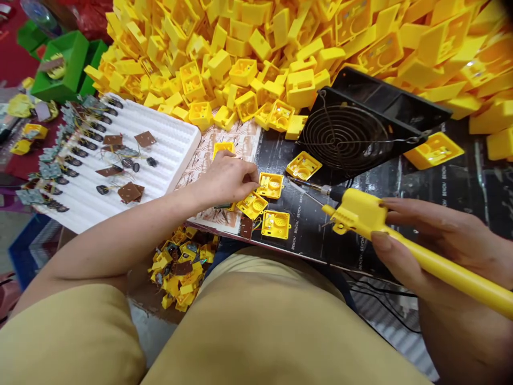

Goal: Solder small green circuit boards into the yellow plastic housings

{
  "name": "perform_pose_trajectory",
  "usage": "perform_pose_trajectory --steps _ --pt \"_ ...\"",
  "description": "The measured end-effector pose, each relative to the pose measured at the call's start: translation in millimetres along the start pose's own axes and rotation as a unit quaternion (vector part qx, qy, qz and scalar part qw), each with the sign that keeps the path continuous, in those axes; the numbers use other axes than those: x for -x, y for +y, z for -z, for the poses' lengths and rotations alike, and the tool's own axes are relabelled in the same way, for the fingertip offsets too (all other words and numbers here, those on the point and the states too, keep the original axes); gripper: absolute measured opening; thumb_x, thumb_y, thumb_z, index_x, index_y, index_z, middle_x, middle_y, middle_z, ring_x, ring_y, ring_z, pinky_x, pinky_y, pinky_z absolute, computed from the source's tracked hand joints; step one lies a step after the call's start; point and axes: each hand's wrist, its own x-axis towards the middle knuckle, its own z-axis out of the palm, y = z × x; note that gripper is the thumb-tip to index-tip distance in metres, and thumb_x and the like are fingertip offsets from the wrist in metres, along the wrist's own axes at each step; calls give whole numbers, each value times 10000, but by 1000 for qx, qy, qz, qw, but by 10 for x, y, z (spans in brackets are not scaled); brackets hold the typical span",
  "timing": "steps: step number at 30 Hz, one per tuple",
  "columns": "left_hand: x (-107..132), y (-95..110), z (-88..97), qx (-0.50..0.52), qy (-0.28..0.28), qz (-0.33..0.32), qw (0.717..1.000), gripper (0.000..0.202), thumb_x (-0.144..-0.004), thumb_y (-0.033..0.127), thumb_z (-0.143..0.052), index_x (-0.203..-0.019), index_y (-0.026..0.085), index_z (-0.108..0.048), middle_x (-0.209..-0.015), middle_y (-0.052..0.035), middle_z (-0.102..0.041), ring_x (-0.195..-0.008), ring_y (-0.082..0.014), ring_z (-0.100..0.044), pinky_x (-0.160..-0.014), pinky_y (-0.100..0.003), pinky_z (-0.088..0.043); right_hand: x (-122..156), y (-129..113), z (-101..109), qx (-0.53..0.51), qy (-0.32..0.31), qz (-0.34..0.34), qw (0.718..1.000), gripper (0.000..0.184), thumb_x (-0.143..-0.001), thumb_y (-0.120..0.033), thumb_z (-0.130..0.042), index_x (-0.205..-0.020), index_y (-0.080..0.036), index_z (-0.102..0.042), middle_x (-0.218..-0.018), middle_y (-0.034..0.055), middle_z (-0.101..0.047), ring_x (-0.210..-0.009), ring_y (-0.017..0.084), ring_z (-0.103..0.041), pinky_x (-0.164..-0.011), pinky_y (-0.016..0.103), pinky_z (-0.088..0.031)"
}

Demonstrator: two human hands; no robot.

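My right hand [452,235] is closed around a yellow soldering iron [363,211], thumb below and fingers above. Its metal tip points left, close to a small open yellow plastic case [303,166]. A thin wire-like rod runs beside the tip. My left hand [230,179] is bent with its fingertips pinched at the left edge of another yellow case [271,185]; what lies between them is too small to make out. Two more open cases, one tilted [252,205] and one nearer me [276,224], lie beside it, with thin wires and a brown circuit board [246,227].
A black fan with a wire grille [340,133] stands behind the iron. Yellow cases [240,69] are heaped along the back. At left, a white ribbed tray [160,133] bears wired parts and brown boards. Green bins [64,69] stand beyond it. Below the table edge is a pile of yellow assemblies [184,272].
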Motion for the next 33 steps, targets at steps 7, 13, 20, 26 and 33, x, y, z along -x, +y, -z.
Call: perform_pose_trajectory --steps 7,13,20,26,33 --pt "-2 3 34 51 0 14 999 134 -830 234 -631 -827 166 -747 -765 -28 -753 -745 -166 -680 -901 -349 -482 -129 -32 -59 -59 -30 135 989 462 -879 -322 -710 -1327 -314 -600 -1009 14 -755 -745 203 -729 -561 292 -582" --pt "-22 19 23 44 -4 25 999 115 -826 232 -644 -815 161 -734 -722 -18 -731 -689 -147 -653 -814 -299 -496 -240 -184 -154 -100 -17 221 970 533 -803 -202 -788 -1303 -231 -605 -826 21 -743 -669 180 -711 -619 254 -619" --pt "-39 59 39 19 -17 25 999 129 -832 241 -642 -846 158 -739 -742 -28 -730 -724 -167 -655 -926 -360 -485 -375 -308 -171 -129 -65 219 965 170 -845 -205 -752 -866 -275 -598 -690 -38 -697 -593 135 -684 -512 207 -580" --pt "-64 92 56 -2 -33 20 999 140 -837 229 -625 -849 159 -746 -758 -38 -734 -791 -197 -676 -1002 -430 -449 -472 -303 -203 -126 -70 299 943 209 -827 -186 -785 -845 -195 -577 -650 24 -679 -584 113 -671 -577 162 -580" --pt "-79 81 63 -16 -41 7 999 159 -842 230 -611 -851 161 -754 -758 -36 -734 -784 -191 -669 -1043 -461 -415 -525 -216 -115 -138 -79 285 945 150 -864 -195 -739 -844 -212 -591 -641 7 -667 -607 112 -679 -606 169 -582"
